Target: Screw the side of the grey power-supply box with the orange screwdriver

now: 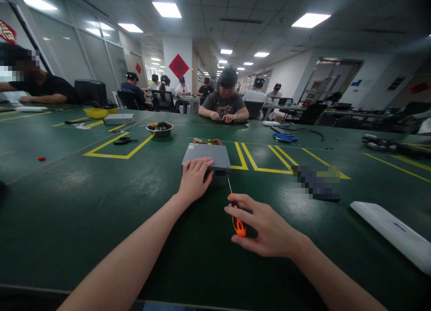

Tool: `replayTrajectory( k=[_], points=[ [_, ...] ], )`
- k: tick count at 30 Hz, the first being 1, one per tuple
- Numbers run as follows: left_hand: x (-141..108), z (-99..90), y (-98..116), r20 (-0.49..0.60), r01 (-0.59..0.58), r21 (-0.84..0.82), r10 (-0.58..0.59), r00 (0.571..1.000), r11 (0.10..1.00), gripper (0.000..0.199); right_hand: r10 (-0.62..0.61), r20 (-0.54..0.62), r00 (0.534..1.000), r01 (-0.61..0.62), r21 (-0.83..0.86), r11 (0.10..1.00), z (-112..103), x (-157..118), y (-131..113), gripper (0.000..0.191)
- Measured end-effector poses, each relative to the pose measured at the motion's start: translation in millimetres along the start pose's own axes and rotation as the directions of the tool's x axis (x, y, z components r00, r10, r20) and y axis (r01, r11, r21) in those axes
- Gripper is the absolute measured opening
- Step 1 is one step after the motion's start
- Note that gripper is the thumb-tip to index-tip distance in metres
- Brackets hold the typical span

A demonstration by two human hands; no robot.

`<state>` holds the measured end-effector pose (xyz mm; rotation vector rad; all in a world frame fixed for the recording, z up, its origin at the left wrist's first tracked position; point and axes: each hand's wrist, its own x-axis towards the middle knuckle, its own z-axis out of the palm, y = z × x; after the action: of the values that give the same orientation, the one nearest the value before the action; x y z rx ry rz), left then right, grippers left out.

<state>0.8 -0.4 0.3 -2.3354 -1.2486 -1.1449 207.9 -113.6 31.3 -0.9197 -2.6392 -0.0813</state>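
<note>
A grey metal computer power supply lies on the green table in front of me, its coloured wires bunched at the far side. My left hand grips its near left part, fingers across the top and thumb against the near face, beside a dark socket. In my right hand is a screwdriver with an orange and black handle, held between thumb and fingers. Its thin shaft points up to the near right corner of the power supply; whether the tip sits in a screw is too small to tell.
Beyond the power supply stands a metal bowl with tools. Farther left are black pliers, another grey box and a yellow tray. A white casing lies at right, blue cables behind. A person works opposite.
</note>
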Motion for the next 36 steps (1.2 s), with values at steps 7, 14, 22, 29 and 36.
replayTrajectory(
  k=[7, 14, 22, 29, 36],
  points=[
    [-0.1, -0.2, -0.5, -0.001, -0.006, -0.004, 0.006, 1.0, 1.0, 0.028, 0.013, -0.016, 1.0, -0.013, -0.019, 1.0, 8.2, 1.7, 1.8, 0.054],
    [-0.2, 0.5, -0.4, 0.0, -0.002, -0.003, 0.002, 1.0, 1.0, 0.028, 0.107, 0.144, 0.984, -0.119, 0.079, 0.99, -7.4, 2.9, -6.4, 0.051],
    [0.0, -0.2, 0.1, 0.004, 0.004, -0.008, -0.004, 1.0, 1.0, 0.028, 0.044, 0.062, 0.997, -0.045, 0.019, 0.999, 4.0, 2.5, -1.4, 0.046],
    [-0.2, -0.4, 0.9, -0.003, 0.0, -0.01, 0.0, 1.0, 1.0, 0.028, 0.074, 0.02, 0.997, -0.076, 0.109, 0.991, 0.5, -0.2, -3.3, 0.052],
    [0.2, -1.3, 1.1, 0.013, 0.009, -0.002, -0.009, 1.0, 1.0, 0.027, -0.052, -0.003, 0.999, 0.052, -0.029, 0.998, 4.4, 1.5, -3.9, 0.039]
  ],
)
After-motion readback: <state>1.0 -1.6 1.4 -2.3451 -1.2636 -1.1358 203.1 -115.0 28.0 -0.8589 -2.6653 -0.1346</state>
